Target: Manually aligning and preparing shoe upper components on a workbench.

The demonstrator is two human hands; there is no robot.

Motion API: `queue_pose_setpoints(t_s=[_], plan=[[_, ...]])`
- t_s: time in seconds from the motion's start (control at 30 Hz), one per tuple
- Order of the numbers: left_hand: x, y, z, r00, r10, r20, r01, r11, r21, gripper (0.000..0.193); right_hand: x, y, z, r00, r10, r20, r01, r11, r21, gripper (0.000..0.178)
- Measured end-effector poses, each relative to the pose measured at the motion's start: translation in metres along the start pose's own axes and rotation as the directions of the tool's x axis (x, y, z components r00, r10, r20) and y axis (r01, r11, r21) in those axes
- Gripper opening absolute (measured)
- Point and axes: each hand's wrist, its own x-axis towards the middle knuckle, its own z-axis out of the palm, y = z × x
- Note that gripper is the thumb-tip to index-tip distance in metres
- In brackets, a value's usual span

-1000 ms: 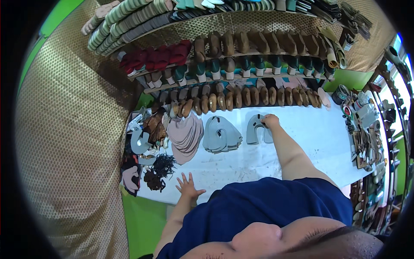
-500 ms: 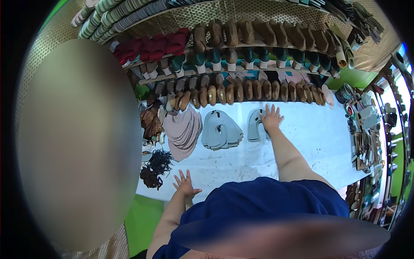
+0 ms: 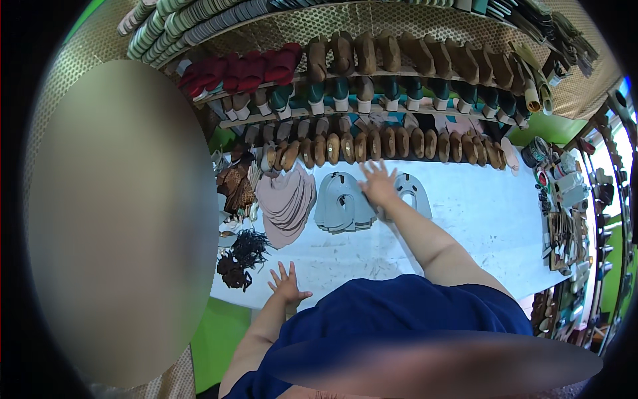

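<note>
My right hand reaches across the white table with its fingers spread. It is at the right edge of a fanned stack of grey-blue U-shaped pieces; whether the fingertips touch the stack I cannot tell. Just right of that hand lies a smaller grey-blue U-shaped piece, apart from the stack and partly behind my wrist. My left hand rests near the table's front edge, fingers apart and nothing in it. Left of the grey-blue stack is a fanned pile of pale pink rounded pieces.
Dark stringy bundles and brown patterned pieces lie at the table's left end. Brown shoe lasts line the back edge beneath shelves of more lasts and red pieces. Tools and containers crowd the right end of the white table.
My right hand has moved left, from the smaller grey-blue piece to the right edge of the fanned stack. My left hand has stayed in place. The view has shifted slightly.
</note>
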Motion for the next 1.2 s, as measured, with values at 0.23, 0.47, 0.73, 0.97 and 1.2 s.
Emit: queue_pose_setpoints(t_s=[0.23,0.47,0.73,0.97,1.2], plan=[[0.0,0.0,-0.002,1.0,0.008,0.023,-0.008,1.0,-0.02,0.142,0.004,-0.041,0.02,0.993,-0.121,-0.007,0.121,0.987,0.108,0.057],[-0.002,0.0,-0.003,1.0,0.003,0.014,-0.003,1.0,-0.013,0.142,0.005,-0.028,0.036,0.935,-0.285,-0.211,0.317,0.938,0.139,0.03],[-0.003,0.002,-0.004,1.0,0.006,0.01,-0.006,1.0,-0.02,0.142,-0.001,-0.017,0.025,0.929,-0.31,-0.201,0.352,0.908,0.227,0.023],[-0.005,-0.003,0.003,1.0,0.011,-0.015,-0.012,0.998,-0.055,0.141,-0.055,-0.016,-0.049,0.84,-0.518,-0.16,0.542,0.811,0.221,0.027],[-0.002,-0.009,0.004,0.998,0.055,-0.038,-0.057,0.996,-0.068,0.14,-0.095,-0.015,-0.13,0.733,-0.666,0.139,0.612,0.735,0.293,0.02]])
